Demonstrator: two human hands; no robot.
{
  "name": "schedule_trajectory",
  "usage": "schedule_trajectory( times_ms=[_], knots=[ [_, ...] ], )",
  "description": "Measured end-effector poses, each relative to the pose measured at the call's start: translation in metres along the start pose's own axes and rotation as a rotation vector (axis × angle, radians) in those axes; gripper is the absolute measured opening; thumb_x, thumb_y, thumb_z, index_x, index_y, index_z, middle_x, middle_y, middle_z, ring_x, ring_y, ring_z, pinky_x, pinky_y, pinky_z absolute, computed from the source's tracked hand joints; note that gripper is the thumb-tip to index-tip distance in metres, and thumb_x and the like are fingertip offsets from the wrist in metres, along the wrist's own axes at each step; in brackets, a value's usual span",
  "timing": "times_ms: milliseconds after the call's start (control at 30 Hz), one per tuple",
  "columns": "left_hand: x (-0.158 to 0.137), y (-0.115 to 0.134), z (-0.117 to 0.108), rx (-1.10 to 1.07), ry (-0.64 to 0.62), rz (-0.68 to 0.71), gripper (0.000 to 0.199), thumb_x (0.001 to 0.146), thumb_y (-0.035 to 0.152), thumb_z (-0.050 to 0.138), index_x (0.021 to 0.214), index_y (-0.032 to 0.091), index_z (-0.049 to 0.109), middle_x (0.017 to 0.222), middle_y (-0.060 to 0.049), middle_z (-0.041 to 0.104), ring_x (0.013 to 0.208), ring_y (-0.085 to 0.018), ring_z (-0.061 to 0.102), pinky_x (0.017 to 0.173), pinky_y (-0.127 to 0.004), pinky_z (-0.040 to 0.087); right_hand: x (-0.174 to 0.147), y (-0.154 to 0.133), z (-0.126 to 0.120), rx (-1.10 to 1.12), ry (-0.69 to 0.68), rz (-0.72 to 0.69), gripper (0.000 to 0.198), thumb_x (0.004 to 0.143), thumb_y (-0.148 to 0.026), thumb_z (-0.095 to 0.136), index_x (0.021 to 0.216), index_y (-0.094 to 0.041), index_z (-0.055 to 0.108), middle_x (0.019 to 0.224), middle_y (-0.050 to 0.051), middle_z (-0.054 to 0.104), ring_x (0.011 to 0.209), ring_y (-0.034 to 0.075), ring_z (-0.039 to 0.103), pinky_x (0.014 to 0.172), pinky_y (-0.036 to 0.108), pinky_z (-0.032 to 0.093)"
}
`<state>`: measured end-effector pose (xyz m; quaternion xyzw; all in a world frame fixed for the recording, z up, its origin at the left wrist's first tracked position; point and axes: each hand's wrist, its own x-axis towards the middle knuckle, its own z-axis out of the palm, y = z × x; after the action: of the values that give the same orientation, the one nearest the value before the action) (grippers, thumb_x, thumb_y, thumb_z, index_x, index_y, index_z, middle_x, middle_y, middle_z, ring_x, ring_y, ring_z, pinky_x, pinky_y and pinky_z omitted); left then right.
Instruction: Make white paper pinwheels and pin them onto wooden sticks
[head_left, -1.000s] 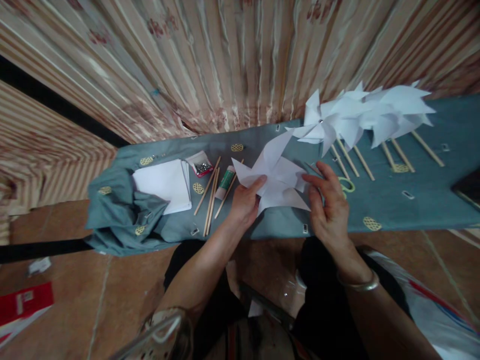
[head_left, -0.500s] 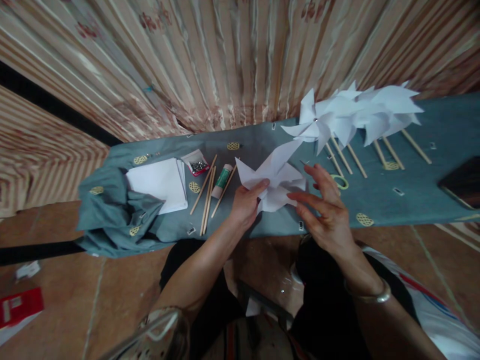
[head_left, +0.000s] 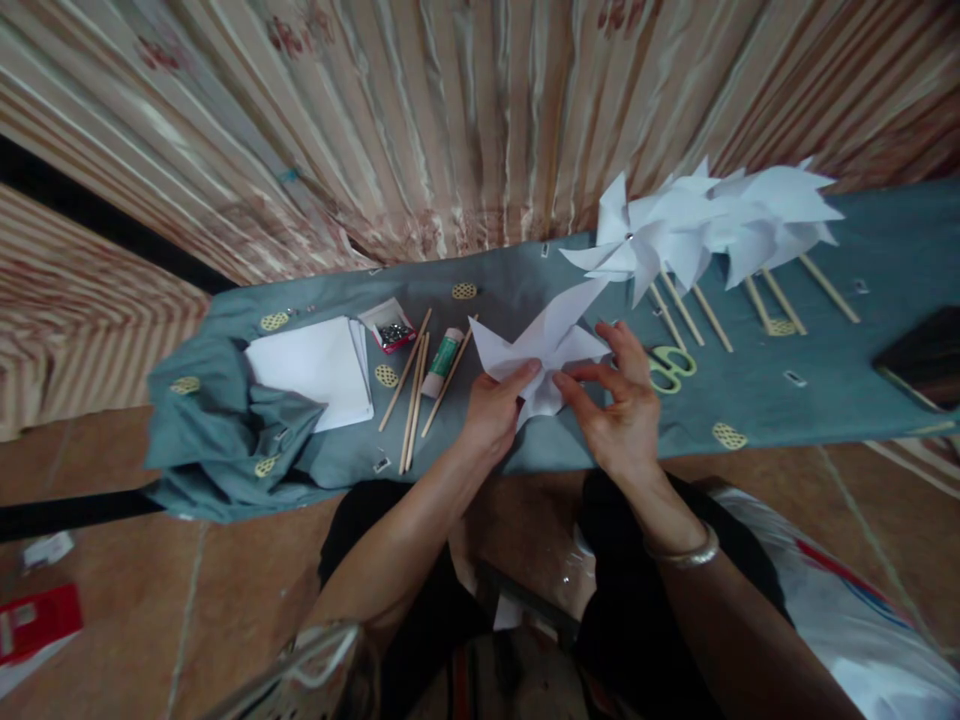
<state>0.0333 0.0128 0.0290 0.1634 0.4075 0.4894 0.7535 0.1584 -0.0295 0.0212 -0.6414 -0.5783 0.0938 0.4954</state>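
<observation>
The right hand (head_left: pixel 619 415) has moved inward since half a second ago, from the outer edge of the paper pinwheel (head_left: pixel 551 335) to near its middle; the lower-right blade is now folded in, and both loops of the scissors (head_left: pixel 673 368) show. Thumb and forefinger pinch the paper there, while the left hand (head_left: pixel 493 408) pinches it from the other side, thumb on top. The pinwheel is held above the cloth (head_left: pixel 525 265), its longest point aimed up and right, long axis slanting from lower left to upper right.
</observation>
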Motion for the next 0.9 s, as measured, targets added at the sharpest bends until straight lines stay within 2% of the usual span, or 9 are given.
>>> schedule_trajectory(
  times_ms=[200,467,700,900],
  knots=[
    [-0.0019,0.0008,0.0015,-0.022,0.014,-0.027,0.027,0.058,0.019,0.089,0.079,0.013,0.074,0.078,-0.003,0.076,0.073,-0.016,0.069,0.083,-0.03,0.05,0.0025,-0.0033,0.0025,0.008,0.001,0.031,0.02,0.084,-0.039,0.07,0.074,-0.022,0.072,0.143,0.007,0.059,0.143,0.032,0.042,0.118,0.059,0.031],
    [-0.005,0.0024,0.0051,-0.052,-0.022,-0.035,0.013,0.066,0.012,0.08,0.076,0.017,0.075,0.08,0.0,0.077,0.074,-0.015,0.069,0.083,-0.029,0.051,0.0033,-0.0003,0.0069,0.003,0.033,0.027,0.02,0.084,-0.039,0.07,0.073,-0.022,0.07,0.14,0.009,0.06,0.142,0.033,0.043,0.116,0.061,0.033],
    [-0.0034,-0.0002,0.0013,0.018,-0.031,-0.028,0.026,0.051,0.017,0.088,0.074,0.016,0.075,0.075,-0.001,0.076,0.075,-0.017,0.07,0.079,-0.03,0.051,0.0022,0.0035,0.0078,-0.046,0.047,-0.028,0.018,0.085,-0.036,0.069,0.074,-0.022,0.068,0.138,0.008,0.061,0.139,0.034,0.047,0.114,0.062,0.037],
    [-0.0007,-0.0018,0.001,0.017,0.0,-0.006,0.021,0.056,0.016,0.086,0.073,0.018,0.075,0.078,0.0,0.076,0.073,-0.016,0.068,0.077,-0.028,0.051,0.0015,0.0,0.0071,-0.066,0.044,-0.058,0.016,0.086,-0.036,0.069,0.077,-0.023,0.066,0.139,0.008,0.06,0.139,0.034,0.047,0.114,0.063,0.036]
  ],
)
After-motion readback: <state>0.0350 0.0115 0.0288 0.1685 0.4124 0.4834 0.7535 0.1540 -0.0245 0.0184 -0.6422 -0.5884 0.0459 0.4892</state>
